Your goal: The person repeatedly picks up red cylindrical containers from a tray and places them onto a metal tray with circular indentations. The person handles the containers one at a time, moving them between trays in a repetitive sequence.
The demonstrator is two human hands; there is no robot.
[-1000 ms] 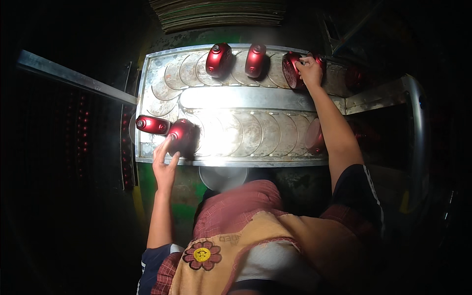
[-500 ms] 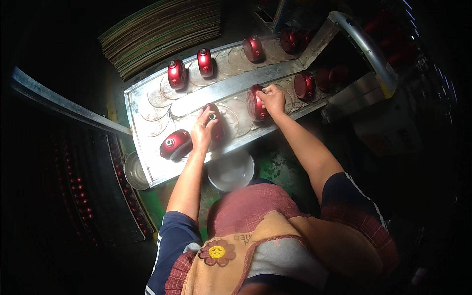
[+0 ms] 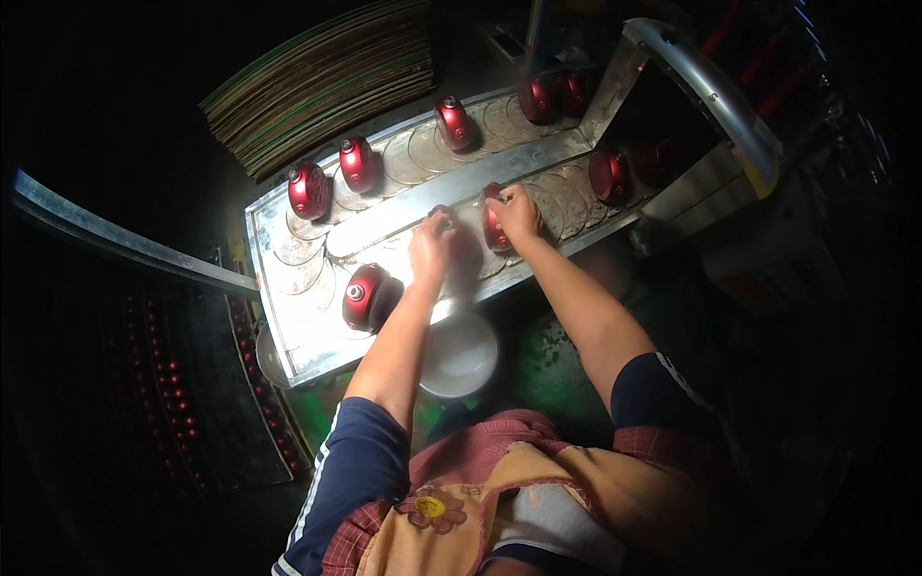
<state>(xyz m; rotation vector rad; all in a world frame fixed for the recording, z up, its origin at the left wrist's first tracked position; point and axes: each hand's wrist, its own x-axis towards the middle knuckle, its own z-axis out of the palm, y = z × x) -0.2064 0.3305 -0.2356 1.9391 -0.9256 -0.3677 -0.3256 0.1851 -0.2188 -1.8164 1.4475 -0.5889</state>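
Both hands work on a shiny metal tray (image 3: pixel 288 336) lined with round metal discs (image 3: pixel 305 276). Red rounded bottles with small caps stand or lie on the discs. Nine can be counted: three along the far row at left and middle (image 3: pixel 308 190), (image 3: pixel 358 163), (image 3: pixel 455 123), two at the far right end (image 3: pixel 541 97), (image 3: pixel 576 91), two dim ones behind the right-hand rail (image 3: pixel 609 175), (image 3: pixel 645 158), one lying on the near left (image 3: pixel 366 296), and one in the right hand.

The left hand (image 3: pixel 432 248) rests on the near row with its fingers curled down over a dark red shape; whether they grip it cannot be told, because the hand covers it. The right hand (image 3: pixel 517 213) has its fingers closed round the red bottle (image 3: pixel 495 230) standing on the near row, just beside the left hand.

A raised metal strip (image 3: pixel 451 192) divides the two rows. A stack of flat sheets (image 3: pixel 327 86) lies beyond the tray. A white bowl (image 3: pixel 461 357) sits below the tray's near edge, partly hidden by the left forearm. A curved metal rail (image 3: pixel 711 91) crosses the right end. The surroundings are too dark to make out.
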